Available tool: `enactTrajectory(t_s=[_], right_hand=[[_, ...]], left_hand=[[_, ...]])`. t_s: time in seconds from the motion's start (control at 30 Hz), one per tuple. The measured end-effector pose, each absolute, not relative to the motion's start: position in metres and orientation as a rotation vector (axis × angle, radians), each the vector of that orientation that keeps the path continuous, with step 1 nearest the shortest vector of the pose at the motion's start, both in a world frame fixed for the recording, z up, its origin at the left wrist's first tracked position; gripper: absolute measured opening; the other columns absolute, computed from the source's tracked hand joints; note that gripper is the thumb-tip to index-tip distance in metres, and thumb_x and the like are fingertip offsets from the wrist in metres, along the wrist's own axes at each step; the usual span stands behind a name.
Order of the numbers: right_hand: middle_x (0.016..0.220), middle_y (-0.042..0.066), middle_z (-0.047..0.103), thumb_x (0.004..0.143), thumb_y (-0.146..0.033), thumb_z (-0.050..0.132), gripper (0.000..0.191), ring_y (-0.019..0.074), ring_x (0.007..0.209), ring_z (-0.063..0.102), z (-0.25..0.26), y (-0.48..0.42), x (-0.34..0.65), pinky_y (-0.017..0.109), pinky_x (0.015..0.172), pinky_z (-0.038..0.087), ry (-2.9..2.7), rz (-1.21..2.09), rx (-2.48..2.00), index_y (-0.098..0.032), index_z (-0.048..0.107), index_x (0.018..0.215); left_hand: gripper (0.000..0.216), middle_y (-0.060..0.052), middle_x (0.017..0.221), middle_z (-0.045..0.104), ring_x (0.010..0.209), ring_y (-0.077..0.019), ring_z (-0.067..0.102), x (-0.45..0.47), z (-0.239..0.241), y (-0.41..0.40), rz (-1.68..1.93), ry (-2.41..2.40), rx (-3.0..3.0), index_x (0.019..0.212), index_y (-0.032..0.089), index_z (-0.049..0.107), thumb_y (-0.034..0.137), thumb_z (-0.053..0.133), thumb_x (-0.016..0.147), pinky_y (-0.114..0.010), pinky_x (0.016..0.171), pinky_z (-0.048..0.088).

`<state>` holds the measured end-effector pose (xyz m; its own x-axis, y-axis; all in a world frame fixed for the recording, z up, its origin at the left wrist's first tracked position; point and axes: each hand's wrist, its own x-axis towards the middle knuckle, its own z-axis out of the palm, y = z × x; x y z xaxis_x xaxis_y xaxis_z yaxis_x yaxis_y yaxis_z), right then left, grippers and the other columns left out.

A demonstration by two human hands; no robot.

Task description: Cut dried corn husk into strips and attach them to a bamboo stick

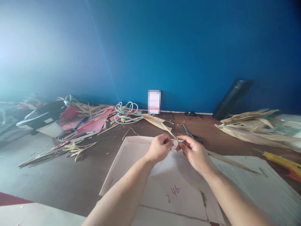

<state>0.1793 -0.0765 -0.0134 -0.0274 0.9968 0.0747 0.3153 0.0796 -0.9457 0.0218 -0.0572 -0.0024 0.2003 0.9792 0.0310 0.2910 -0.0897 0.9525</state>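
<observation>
My left hand [161,148] and my right hand [193,153] meet above a shallow pale cardboard box lid [141,163], fingertips pinched close together. Between them is a thin, pale strip of dried husk [169,130], its free end pointing up and to the left. The fingers partly cover the part they grip. Just beyond the hands lie a broad piece of dried husk [156,121] and a pair of scissors [191,133] with dark handles. A long narrow husk strip [232,161] stretches out to the right of my right wrist, over printed sheets.
A phone [154,102] leans against the blue wall, beside a coiled pale cable [127,113]. Thin sticks [61,150] and red paper [101,121] clutter the left. At right are a husk bundle [254,128], a black roll [231,99], printed sheets [261,188] and a yellow tool [282,161].
</observation>
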Motion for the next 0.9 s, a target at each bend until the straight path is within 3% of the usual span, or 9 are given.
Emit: enactTrajectory(t_s=[0.3, 0.5, 0.63, 0.73, 0.9], right_hand=[[0.082, 0.003, 0.072, 0.08, -0.036, 0.051, 0.03, 0.018, 0.063, 0.064, -0.024, -0.05, 0.237, 0.028, 0.059, 0.046, -1.477, 0.254, -1.712, -0.024, 0.067, 0.102], [0.099, 0.006, 0.07, 0.078, -0.025, 0.046, 0.032, 0.0214, 0.088, 0.065, -0.037, -0.044, 0.235, 0.031, 0.075, 0.049, -1.701, 0.173, -1.713, -0.023, 0.071, 0.099], [0.103, 0.004, 0.07, 0.083, -0.03, 0.045, 0.036, 0.0201, 0.091, 0.066, -0.033, -0.048, 0.231, 0.03, 0.078, 0.049, -1.735, 0.391, -1.657, -0.024, 0.065, 0.112], [0.093, 0.003, 0.073, 0.084, -0.036, 0.045, 0.036, 0.0205, 0.085, 0.067, -0.028, -0.046, 0.24, 0.031, 0.075, 0.05, -1.609, 0.4, -1.715, -0.025, 0.064, 0.113], [0.085, 0.001, 0.073, 0.074, -0.044, 0.056, 0.026, 0.0229, 0.074, 0.066, -0.025, -0.037, 0.25, 0.029, 0.058, 0.045, -1.56, 0.24, -2.064, -0.029, 0.072, 0.087]], left_hand=[[0.018, 0.002, 0.061, 0.058, 0.052, -0.0082, 0.042, 0.02, -0.006, -0.055, 0.917, 1.357, 1.596, 0.066, 0.017, 0.057, 0.03, 0.048, 0.074, -0.019, 0.048, 0.031], [0.019, 0.003, 0.061, 0.057, 0.054, -0.0088, 0.044, 0.02, -0.011, -0.055, 0.967, 1.386, 1.648, 0.067, 0.018, 0.056, 0.032, 0.047, 0.077, -0.019, 0.049, 0.032], [0.02, 0.003, 0.059, 0.054, 0.054, -0.0087, 0.044, 0.019, -0.011, -0.055, 0.977, 1.408, 1.676, 0.065, 0.018, 0.054, 0.033, 0.048, 0.077, -0.02, 0.049, 0.03], [0.019, 0.003, 0.06, 0.054, 0.055, -0.0089, 0.044, 0.019, -0.011, -0.055, 0.978, 1.414, 1.682, 0.067, 0.019, 0.055, 0.033, 0.047, 0.078, -0.02, 0.05, 0.031], [0.021, 0.003, 0.061, 0.056, 0.055, -0.0091, 0.044, 0.02, -0.014, -0.055, 0.951, 1.404, 1.709, 0.066, 0.019, 0.054, 0.034, 0.046, 0.079, -0.019, 0.049, 0.029]])
